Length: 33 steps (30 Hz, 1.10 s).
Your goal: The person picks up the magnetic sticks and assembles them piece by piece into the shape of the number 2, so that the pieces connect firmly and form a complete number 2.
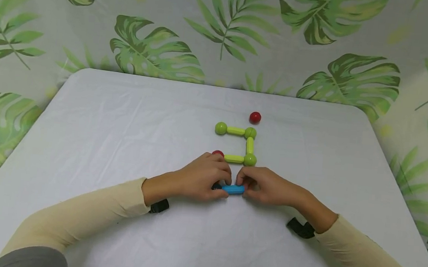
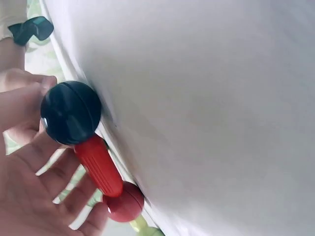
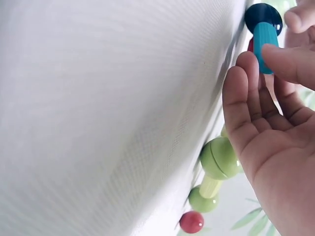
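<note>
A dark blue ball (image 2: 71, 113) lies between the thumb and fingers of my left hand (image 1: 201, 178), which holds it on the table. A blue rod (image 1: 233, 189) sticks out of the ball to the right. At its free end, the thumb and fingertips of my right hand (image 1: 272, 187) pinch the rod. In the left wrist view, a red rod (image 2: 100, 164) joins the dark ball to a red ball (image 2: 124, 201), with my left fingers alongside. Beyond the hands, yellow-green rods (image 1: 233, 158) link that red ball to green balls (image 1: 249, 159) in a bent chain.
A loose red ball (image 1: 255, 117) lies behind the chain's far corner. The white-covered table (image 1: 122, 120) meets a leaf-patterned cloth (image 1: 156, 50) at its back edge. Black wrist straps (image 1: 301, 228) show under both wrists.
</note>
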Each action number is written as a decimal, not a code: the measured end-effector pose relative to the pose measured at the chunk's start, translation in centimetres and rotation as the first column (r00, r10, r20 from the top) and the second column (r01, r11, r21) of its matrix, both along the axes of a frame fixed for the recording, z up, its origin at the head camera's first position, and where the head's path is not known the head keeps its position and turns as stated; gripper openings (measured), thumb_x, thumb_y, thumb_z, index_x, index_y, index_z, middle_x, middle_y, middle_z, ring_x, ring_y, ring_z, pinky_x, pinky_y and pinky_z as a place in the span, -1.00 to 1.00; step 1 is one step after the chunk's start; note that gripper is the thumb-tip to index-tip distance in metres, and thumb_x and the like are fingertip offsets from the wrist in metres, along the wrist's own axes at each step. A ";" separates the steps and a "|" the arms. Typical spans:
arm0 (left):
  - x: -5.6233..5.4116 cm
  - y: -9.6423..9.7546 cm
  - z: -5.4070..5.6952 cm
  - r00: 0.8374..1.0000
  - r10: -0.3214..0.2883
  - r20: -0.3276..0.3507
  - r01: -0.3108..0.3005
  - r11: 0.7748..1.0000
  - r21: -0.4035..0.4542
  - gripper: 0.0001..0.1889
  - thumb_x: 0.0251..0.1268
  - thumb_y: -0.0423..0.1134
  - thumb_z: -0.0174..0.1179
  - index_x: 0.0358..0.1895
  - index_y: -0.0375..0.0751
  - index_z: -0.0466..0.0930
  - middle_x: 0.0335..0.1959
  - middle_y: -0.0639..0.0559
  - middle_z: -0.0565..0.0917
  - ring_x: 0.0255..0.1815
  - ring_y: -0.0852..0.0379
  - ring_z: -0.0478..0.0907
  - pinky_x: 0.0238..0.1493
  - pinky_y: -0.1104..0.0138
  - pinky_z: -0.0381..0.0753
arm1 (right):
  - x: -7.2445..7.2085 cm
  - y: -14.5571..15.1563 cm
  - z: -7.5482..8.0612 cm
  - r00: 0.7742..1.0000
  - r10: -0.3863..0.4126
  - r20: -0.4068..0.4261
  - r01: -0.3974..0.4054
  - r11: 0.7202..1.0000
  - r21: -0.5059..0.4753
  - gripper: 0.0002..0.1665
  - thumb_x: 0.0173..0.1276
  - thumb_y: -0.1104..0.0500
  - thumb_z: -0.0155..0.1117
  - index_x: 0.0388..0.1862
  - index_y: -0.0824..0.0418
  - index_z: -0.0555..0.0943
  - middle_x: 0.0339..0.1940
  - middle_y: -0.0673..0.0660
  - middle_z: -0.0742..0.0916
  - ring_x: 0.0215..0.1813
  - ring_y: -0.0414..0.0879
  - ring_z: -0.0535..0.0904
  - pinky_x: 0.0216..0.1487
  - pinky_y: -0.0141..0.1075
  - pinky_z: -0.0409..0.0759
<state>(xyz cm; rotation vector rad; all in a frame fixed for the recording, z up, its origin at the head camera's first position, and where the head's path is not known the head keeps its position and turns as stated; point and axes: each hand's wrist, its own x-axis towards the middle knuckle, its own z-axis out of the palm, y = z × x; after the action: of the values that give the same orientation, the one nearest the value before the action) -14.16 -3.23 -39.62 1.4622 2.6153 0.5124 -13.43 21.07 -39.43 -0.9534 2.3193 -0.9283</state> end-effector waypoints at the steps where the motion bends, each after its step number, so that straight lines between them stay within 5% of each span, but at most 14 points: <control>1: 0.1 0.1 -0.1 1.000 0.008 0.005 -0.008 1.000 -0.009 -0.77 0.25 0.04 0.30 -0.16 0.03 0.72 -0.09 0.18 0.70 0.09 0.14 0.47 0.10 0.19 0.39 | 0.0 0.0 0.0 1.000 -0.001 0.006 0.001 1.000 -0.005 -0.76 0.29 0.39 0.26 -0.11 0.15 0.53 -0.19 0.00 0.69 -0.17 -0.23 0.59 -0.05 -0.39 0.64; 7: 0.3 0.5 -0.3 0.999 0.040 0.022 -0.038 0.998 -0.048 -0.80 0.26 0.00 0.29 -0.16 0.04 0.71 -0.23 0.21 0.69 0.18 0.08 0.44 0.29 0.00 0.27 | -0.1 0.2 0.2 1.000 -0.004 0.027 0.005 1.000 -0.026 -0.78 0.30 0.37 0.30 -0.12 0.18 0.53 -0.19 0.03 0.69 -0.19 -0.25 0.62 -0.05 -0.39 0.66; 16: 0.0 0.6 0.2 0.994 0.044 0.103 -0.036 0.996 -0.075 -0.78 0.30 -0.02 0.27 -0.08 0.03 0.71 -0.21 0.22 0.71 0.09 0.15 0.47 0.10 0.17 0.31 | -1.6 1.8 2.6 0.995 -0.039 -0.089 0.041 0.999 0.021 -0.84 0.32 0.32 0.31 -0.13 0.21 0.61 -0.18 0.07 0.73 -0.17 -0.24 0.64 -0.07 -0.36 0.66; 28: 0.5 0.5 0.1 0.990 0.026 0.135 -0.015 0.997 -0.077 -0.78 0.32 -0.07 0.26 -0.04 0.03 0.72 -0.16 0.22 0.74 0.07 0.15 0.49 0.08 0.19 0.31 | -6.5 5.0 8.2 0.937 -0.170 -0.305 0.209 0.973 0.100 -0.86 0.42 0.21 0.26 -0.07 0.13 0.61 -0.17 0.03 0.73 -0.13 -0.15 0.63 -0.05 -0.23 0.64; 33: 0.4 0.4 0.3 0.990 0.027 0.140 -0.017 0.997 -0.072 -0.78 0.32 -0.07 0.26 -0.03 0.02 0.72 -0.17 0.21 0.74 0.05 0.16 0.49 0.09 0.19 0.31 | -10.4 5.1 7.8 0.912 -0.235 -0.335 0.307 0.934 0.181 -0.79 0.40 0.27 0.22 -0.01 0.26 0.58 -0.07 0.20 0.71 -0.07 0.04 0.65 -0.05 -0.08 0.62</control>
<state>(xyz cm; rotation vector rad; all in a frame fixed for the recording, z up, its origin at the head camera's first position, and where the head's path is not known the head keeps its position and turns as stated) -13.75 -2.81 -39.33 1.3267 2.5153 0.5004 -23.82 26.19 -31.65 -0.7302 2.8098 -0.6217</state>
